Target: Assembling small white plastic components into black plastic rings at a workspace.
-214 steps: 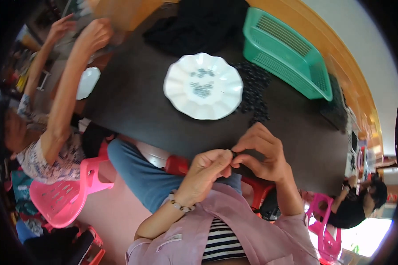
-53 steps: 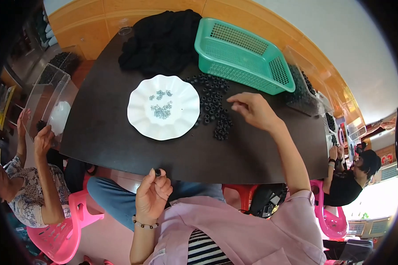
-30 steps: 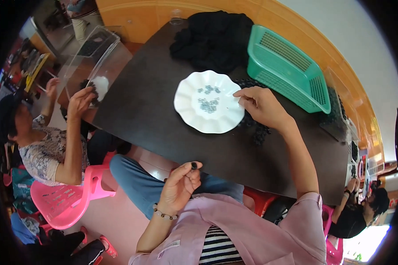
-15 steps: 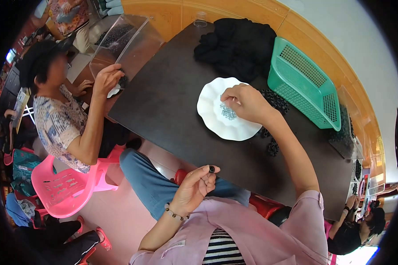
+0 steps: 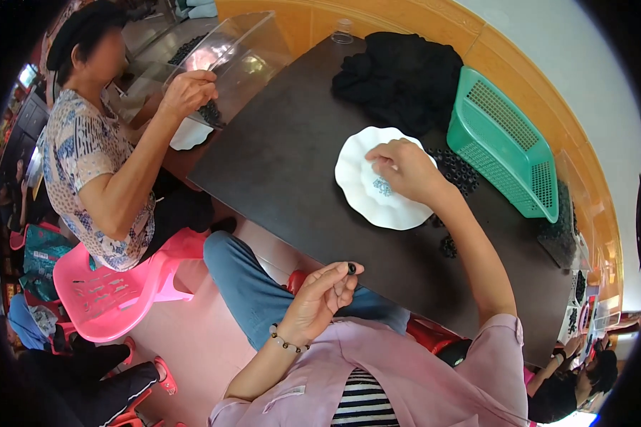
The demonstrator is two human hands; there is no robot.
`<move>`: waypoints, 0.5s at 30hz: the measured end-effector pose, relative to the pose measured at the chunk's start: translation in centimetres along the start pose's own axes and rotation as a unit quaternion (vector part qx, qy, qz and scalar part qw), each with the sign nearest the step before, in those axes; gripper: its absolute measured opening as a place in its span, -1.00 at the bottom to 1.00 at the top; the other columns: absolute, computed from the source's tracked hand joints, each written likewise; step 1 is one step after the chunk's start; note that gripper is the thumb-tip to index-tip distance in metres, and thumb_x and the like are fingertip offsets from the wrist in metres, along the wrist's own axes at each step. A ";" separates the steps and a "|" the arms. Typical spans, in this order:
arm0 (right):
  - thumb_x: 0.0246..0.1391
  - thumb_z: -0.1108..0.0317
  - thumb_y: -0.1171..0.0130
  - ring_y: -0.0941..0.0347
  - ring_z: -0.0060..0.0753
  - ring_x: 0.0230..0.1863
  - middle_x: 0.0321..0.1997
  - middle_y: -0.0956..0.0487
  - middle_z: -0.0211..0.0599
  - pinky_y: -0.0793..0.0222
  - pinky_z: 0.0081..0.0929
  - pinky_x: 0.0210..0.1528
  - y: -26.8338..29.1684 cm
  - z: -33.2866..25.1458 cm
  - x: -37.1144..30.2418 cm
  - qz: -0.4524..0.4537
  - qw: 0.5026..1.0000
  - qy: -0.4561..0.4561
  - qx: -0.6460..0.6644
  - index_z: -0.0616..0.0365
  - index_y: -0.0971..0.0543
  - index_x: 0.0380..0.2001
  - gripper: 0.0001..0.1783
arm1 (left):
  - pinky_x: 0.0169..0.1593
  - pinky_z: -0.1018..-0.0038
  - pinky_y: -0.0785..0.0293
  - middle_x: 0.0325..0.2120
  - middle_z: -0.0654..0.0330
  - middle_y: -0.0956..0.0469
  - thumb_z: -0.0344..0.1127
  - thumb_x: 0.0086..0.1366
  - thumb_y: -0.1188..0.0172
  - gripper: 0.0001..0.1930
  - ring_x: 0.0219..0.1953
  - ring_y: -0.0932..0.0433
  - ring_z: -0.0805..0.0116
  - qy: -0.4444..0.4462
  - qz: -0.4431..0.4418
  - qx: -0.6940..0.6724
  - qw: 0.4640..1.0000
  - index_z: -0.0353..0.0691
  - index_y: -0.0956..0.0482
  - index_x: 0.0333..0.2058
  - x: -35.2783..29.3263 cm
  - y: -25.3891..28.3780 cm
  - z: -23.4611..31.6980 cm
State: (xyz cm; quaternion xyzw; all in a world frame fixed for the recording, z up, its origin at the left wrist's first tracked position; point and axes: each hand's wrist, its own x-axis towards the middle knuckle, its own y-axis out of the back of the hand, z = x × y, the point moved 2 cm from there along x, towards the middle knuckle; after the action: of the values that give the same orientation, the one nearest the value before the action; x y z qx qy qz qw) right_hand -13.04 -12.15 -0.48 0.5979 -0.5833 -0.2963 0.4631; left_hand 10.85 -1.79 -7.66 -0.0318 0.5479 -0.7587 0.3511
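A white plate with a wavy rim (image 5: pixel 355 196) lies on the dark table, holding a heap of tiny pale, glittery pieces (image 5: pixel 383 186). My right hand (image 5: pixel 406 169) is over the plate, thumb and fingers drawn together near the pieces; whatever they pinch is too small to make out. Just off the table's near edge, my left hand (image 5: pixel 320 295) grips a small black ring-shaped part (image 5: pixel 352 268) between thumb and forefinger. More small black parts (image 5: pixel 457 171) lie to the right of the plate, partly behind my right forearm.
A green perforated basket (image 5: pixel 506 139) stands at the far right, beside a bundle of black cloth (image 5: pixel 399 78). A clear cup (image 5: pixel 342 32) is at the table's back edge. To the left, another person (image 5: pixel 103 171) works by a clear box (image 5: pixel 228 53), near a pink chair (image 5: pixel 110 292).
The whole view has shifted, so table and plate appear further right. My right hand stays over the plate and my left keeps the black part. The person at left has shifted posture.
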 end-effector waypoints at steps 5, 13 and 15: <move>0.07 0.40 -0.17 -0.44 -0.56 -0.39 -0.43 -0.59 -0.35 -0.35 -0.57 -0.30 -0.4 0.8 -2.5 0.025 0.976 -0.063 0.208 0.30 -0.62 -0.29 -0.81 | -0.38 0.69 -0.34 -0.41 0.29 -0.52 -0.17 0.36 -0.10 -0.70 -0.49 -0.38 0.61 -0.100 0.013 0.102 0.990 -0.30 -0.53 -0.13 3.0 0.5 1.1; 0.08 0.36 -0.22 -0.30 -0.77 -0.47 -0.45 -0.54 -0.51 -0.21 -0.73 -0.42 -2.4 3.0 -6.0 0.099 0.900 -0.136 0.402 0.27 -0.61 -0.30 -0.82 | -0.34 0.66 -0.45 -0.30 0.18 -0.60 -0.15 0.35 -0.13 -0.69 -0.44 -0.51 0.58 -0.278 0.081 0.227 0.930 -0.30 -0.52 -0.14 13.6 -1.8 1.2; 0.08 0.37 -0.23 -0.30 -0.79 -0.47 -0.46 -0.54 -0.52 -0.20 -0.74 -0.42 -3.2 4.2 -7.1 0.100 0.899 -0.125 0.407 0.27 -0.60 -0.30 -0.82 | -0.32 0.65 -0.50 -0.32 0.17 -0.60 -0.20 0.33 -0.15 -0.72 -0.41 -0.56 0.53 -0.289 0.073 0.190 0.935 -0.31 -0.52 -0.15 15.4 -2.4 -0.2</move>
State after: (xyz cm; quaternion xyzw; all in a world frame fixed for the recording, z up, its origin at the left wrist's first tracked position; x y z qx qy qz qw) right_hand -16.51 -6.48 -6.31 0.6307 -0.7629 -0.0572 0.1301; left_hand -1.97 -10.01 -10.85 -0.1427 0.2693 -0.7790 0.5481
